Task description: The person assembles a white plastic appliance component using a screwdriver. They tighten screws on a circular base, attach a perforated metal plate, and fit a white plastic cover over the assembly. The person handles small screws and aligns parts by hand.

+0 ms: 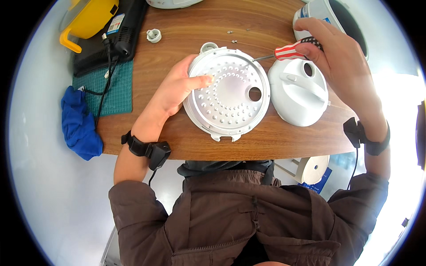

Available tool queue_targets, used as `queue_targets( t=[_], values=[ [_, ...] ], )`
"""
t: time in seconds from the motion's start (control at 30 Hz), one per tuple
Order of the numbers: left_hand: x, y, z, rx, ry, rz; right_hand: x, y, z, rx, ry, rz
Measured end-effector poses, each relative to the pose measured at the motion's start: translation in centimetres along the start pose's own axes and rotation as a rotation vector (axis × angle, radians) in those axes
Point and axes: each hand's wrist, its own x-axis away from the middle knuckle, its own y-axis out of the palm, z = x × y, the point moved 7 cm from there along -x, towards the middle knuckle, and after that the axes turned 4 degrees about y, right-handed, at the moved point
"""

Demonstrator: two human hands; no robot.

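Observation:
In the middle of the table lies a round lid (pixel 231 106), its dimpled metal inner side facing up and one large hole near its right edge. My left hand (pixel 179 86) grips the lid's left rim, thumb on the metal face. My right hand (pixel 335 53) is closed around a screwdriver (pixel 289 52) with a red, white and dark patterned handle. The screwdriver slants down to the left, its tip at the lid's upper right rim; whether it sits in a screw is too small to tell. Right of the lid rests a white domed cover (pixel 299 95) with an oval hole.
Tiny screws (pixel 233 41) and a small white round cap (pixel 154 36) lie beyond the lid. A white tub (pixel 324 20) stands at the far right. To the left are a black device (pixel 116 40), a yellow container (pixel 95 20), a green cutting mat (pixel 117 95) and a blue cloth (pixel 79 124).

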Motion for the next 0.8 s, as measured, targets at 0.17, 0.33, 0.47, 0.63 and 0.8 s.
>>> queue_targets(
  t=[0.17,0.33,0.47,0.63,0.8],
  values=[
    [0.2,0.1,0.2,0.018,0.005,0.007,0.0,-0.2,-0.3,-0.155,0.011,-0.105],
    [0.1,0.1,0.3,0.013,0.02,0.009,0.1,-0.7,-0.7,-0.149,-0.023,0.037],
    [0.2,0.2,0.2,0.032,0.003,0.013,-0.1,0.6,0.3,0.044,0.065,-0.103],
    [0.0,0.1,0.2,0.027,0.02,-0.004,-0.1,0.3,0.5,-0.026,0.092,-0.057],
    [0.1,0.0,0.2,0.029,0.026,0.01,0.1,-0.6,-0.8,-0.155,-0.003,0.062]
  ],
)
